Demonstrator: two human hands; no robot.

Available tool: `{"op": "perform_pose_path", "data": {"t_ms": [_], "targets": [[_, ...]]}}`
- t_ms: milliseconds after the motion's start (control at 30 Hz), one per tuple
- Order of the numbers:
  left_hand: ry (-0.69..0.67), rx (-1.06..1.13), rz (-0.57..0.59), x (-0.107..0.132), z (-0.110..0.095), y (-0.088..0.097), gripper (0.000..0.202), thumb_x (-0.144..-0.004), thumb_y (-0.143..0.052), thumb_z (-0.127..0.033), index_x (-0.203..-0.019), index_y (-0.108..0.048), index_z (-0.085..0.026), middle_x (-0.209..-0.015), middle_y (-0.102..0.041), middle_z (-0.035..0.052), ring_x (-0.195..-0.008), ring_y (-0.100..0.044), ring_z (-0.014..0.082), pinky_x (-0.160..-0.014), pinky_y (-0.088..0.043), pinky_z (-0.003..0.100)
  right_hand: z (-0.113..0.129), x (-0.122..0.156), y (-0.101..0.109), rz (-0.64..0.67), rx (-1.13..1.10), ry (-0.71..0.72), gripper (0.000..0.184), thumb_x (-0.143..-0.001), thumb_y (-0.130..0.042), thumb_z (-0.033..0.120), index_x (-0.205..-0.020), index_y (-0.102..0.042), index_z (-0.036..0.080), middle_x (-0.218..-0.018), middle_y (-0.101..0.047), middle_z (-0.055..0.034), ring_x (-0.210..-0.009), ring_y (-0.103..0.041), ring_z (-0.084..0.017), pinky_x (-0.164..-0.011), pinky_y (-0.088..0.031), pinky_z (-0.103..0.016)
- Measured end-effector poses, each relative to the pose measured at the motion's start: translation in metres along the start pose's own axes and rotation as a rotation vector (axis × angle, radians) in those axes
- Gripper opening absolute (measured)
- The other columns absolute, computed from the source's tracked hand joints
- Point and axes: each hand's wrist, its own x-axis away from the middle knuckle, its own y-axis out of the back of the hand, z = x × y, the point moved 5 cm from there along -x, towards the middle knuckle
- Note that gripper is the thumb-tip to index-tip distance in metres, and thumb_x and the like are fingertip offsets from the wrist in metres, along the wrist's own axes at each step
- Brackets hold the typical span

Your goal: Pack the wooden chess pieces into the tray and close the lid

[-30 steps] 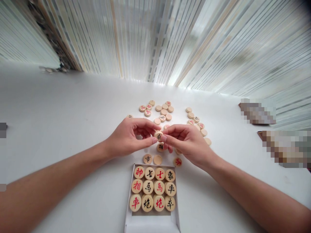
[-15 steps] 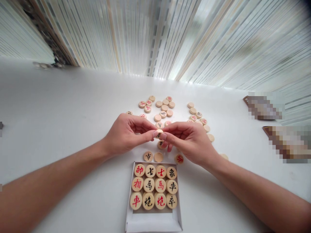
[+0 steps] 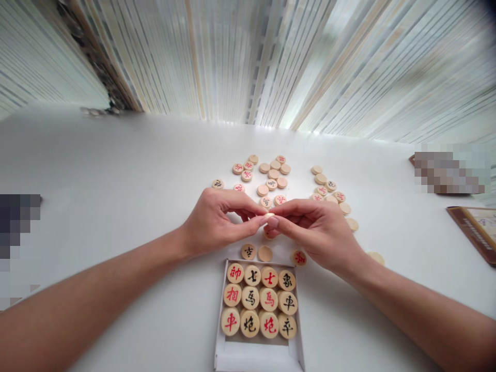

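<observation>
tabletop: white, carries everything.
box: white, nearest the person; twelve round pieces inside, in three rows, faces up.
left hand: thumb and forefinger pinch the held piece's left edge.
right hand: fingertips pinch its right edge.
loose pieces: scattered beyond both hands.
held piece: edge-on, above the tabletop, just beyond the box.

I see my left hand and right hand pinching one wooden disc between fingertips, above a white box holding twelve lettered discs; loose discs lie farther away.
</observation>
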Motion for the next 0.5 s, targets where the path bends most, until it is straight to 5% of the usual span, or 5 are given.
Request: {"op": "perform_pose_path", "data": {"t_ms": [333,500], "targets": [[0.213,0.344,0.008,0.007,0.023,-0.007,0.032,-0.08,-0.091,-0.036,-0.099,-0.087,-0.011,-0.099,-0.085,0.0133,-0.095,-0.083,0.0265,-0.088,-0.068,0.033,0.0,0.001,0.02,-0.238,0.462,0.112,0.037,-0.072,-0.089,0.061,-0.088,-0.09,0.028,-0.077,-0.084,-0.0063,-0.063,-0.081,-0.026,-0.054,-0.067,-0.026],[0.235,0.42,-0.017,0.009,0.027,-0.011,0.042,-0.078,-0.092,-0.04,-0.106,-0.086,-0.01,-0.109,-0.084,0.0157,-0.108,-0.081,0.0306,-0.099,-0.066,0.038,-0.018,0.003,0.035,-0.319,0.59,0.135,0.043,-0.067,-0.087,0.07,-0.09,-0.09,0.034,-0.082,-0.085,-0.0048,-0.064,-0.081,-0.028,-0.05,-0.066,-0.028]]}}
